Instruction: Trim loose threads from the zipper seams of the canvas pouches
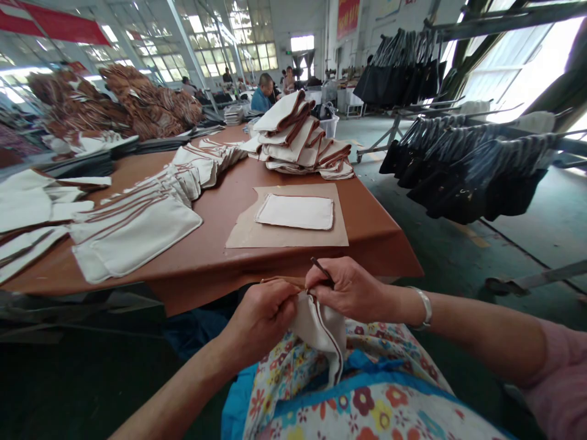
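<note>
My left hand (270, 311) is closed, pinching the edge of a white fabric piece with brown piping (323, 330). The piece hangs over my lap just in front of the table edge. Close beside it, my right hand (346, 288) is closed around a slim dark tool (321, 269), whose end sticks out above the fingers. Its fingertips also meet the fabric; the tool's working end is hidden. On the table ahead, a flat white sewn panel (295, 211) lies on a sheet of brown paper (243, 233).
The brown-covered table (215, 214) carries a row of white pieces (142, 226) at left and a folded white stack (298, 137) at the back. Racks of dark bags (463, 177) stand at right. Brown bundles (137, 101) rise at left. A person (261, 98) sits beyond.
</note>
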The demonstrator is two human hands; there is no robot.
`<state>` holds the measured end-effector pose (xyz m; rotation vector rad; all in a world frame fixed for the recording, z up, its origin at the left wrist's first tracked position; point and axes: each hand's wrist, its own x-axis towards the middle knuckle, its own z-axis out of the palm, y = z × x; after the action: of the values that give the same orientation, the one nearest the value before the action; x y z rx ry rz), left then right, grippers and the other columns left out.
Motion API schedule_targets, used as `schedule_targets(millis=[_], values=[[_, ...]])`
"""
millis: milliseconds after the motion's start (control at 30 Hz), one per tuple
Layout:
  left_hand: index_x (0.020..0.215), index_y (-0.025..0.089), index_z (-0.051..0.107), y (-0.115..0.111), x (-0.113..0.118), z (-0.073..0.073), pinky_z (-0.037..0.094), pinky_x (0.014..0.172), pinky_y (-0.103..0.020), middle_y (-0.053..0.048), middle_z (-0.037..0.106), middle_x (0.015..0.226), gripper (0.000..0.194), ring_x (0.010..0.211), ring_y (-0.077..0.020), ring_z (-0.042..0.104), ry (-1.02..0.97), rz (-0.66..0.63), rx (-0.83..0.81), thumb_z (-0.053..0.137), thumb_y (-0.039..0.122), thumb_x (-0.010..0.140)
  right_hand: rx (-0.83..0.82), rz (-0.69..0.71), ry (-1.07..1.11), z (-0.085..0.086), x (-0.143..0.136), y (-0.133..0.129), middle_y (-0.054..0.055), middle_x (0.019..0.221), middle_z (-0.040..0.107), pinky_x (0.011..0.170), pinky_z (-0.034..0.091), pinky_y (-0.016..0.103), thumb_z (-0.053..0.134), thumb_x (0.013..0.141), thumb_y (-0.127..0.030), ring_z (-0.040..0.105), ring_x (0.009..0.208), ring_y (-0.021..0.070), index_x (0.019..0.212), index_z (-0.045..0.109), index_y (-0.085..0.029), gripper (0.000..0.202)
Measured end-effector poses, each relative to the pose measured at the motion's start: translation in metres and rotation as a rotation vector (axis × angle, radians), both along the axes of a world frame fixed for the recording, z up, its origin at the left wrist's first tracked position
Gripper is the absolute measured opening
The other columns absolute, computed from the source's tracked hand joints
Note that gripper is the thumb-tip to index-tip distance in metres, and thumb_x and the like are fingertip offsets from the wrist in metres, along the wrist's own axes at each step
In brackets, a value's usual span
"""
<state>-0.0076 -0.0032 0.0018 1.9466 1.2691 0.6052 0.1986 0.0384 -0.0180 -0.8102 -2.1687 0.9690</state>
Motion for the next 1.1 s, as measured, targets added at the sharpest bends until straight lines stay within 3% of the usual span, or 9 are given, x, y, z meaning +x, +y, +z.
schedule_targets(millis=[100, 167, 267, 367, 600, 800, 933, 1100], values=[[0.082, 0.014, 0.073, 0.001, -0.004, -0.002, 0.036, 0.053, -0.020, -0.003, 0.062, 0.072, 0.023, 0.060, -0.0120, 0.049, -0.168, 0.068, -0.270, 0.054, 0.026, 0.086, 0.221, 0.060, -0.039, -0.005, 0.004, -0.003, 0.002, 0.076, 0.055, 0.066, 0.038, 0.024, 0.050, 0.087, -0.016, 0.051, 0.070, 0.0115, 0.082, 0.062, -0.015, 0.013], [0.083, 0.013, 0.073, 0.003, -0.006, -0.006, 0.026, 0.044, -0.020, 0.000, 0.053, 0.060, 0.033, 0.048, -0.0087, 0.038, -0.266, 0.128, -0.447, 0.053, 0.038, 0.089, 0.306, 0.084, -0.082, -0.007, 0.006, -0.003, 0.003, 0.079, 0.054, 0.065, 0.038, 0.025, 0.048, 0.090, -0.019, 0.050, 0.071, 0.0126, 0.088, 0.064, -0.015, 0.016], [0.082, 0.011, 0.072, 0.005, -0.009, -0.014, 0.013, 0.040, -0.023, 0.003, 0.042, 0.053, 0.054, 0.042, -0.0064, 0.022, -0.335, 0.146, -0.583, 0.044, 0.056, 0.091, 0.404, 0.115, -0.113, -0.010, 0.009, -0.002, 0.004, 0.079, 0.054, 0.062, 0.036, 0.025, 0.047, 0.091, -0.019, 0.049, 0.069, 0.0126, 0.093, 0.064, -0.016, 0.018], [0.083, 0.011, 0.068, 0.006, -0.010, -0.020, 0.011, 0.040, -0.023, 0.003, 0.044, 0.054, 0.054, 0.041, -0.0056, 0.020, -0.324, 0.114, -0.667, 0.048, 0.061, 0.088, 0.523, 0.143, -0.126, -0.012, 0.010, -0.001, 0.004, 0.078, 0.054, 0.060, 0.034, 0.025, 0.046, 0.091, -0.019, 0.047, 0.067, 0.0123, 0.092, 0.065, -0.016, 0.019], [0.076, 0.012, 0.060, 0.009, -0.008, -0.018, 0.017, 0.043, -0.020, 0.003, 0.050, 0.059, 0.041, 0.047, -0.0061, 0.032, -0.308, 0.114, -0.660, 0.067, 0.053, 0.079, 0.783, 0.116, -0.161, -0.023, 0.013, 0.000, 0.000, 0.067, 0.051, 0.055, 0.026, 0.025, 0.046, 0.095, -0.023, 0.041, 0.061, 0.0108, 0.078, 0.061, -0.016, 0.023], [0.079, 0.014, 0.059, 0.011, -0.003, -0.017, 0.019, 0.044, -0.020, 0.004, 0.049, 0.060, 0.031, 0.047, -0.0058, 0.032, -0.372, 0.111, -0.700, 0.071, 0.043, 0.077, 0.852, 0.135, -0.187, -0.025, 0.015, 0.001, -0.001, 0.067, 0.053, 0.057, 0.029, 0.026, 0.047, 0.097, -0.025, 0.044, 0.063, 0.0107, 0.078, 0.060, -0.017, 0.024], [0.080, 0.013, 0.062, 0.017, 0.000, -0.005, 0.026, 0.047, -0.018, 0.003, 0.052, 0.063, 0.022, 0.052, -0.0065, 0.038, -0.340, 0.102, -0.673, 0.072, 0.033, 0.076, 0.860, 0.115, -0.159, -0.027, 0.013, 0.003, 0.000, 0.068, 0.056, 0.058, 0.031, 0.026, 0.046, 0.097, -0.022, 0.048, 0.065, 0.0110, 0.078, 0.060, -0.016, 0.024], [0.091, 0.013, 0.070, 0.021, 0.004, 0.009, 0.039, 0.060, -0.019, -0.002, 0.064, 0.078, 0.029, 0.065, -0.0099, 0.050, -0.344, 0.026, -0.629, 0.067, 0.040, 0.082, 0.907, 0.094, -0.133, -0.030, 0.012, 0.005, 0.001, 0.072, 0.059, 0.060, 0.033, 0.026, 0.048, 0.095, -0.021, 0.050, 0.069, 0.0120, 0.084, 0.061, -0.016, 0.018]])
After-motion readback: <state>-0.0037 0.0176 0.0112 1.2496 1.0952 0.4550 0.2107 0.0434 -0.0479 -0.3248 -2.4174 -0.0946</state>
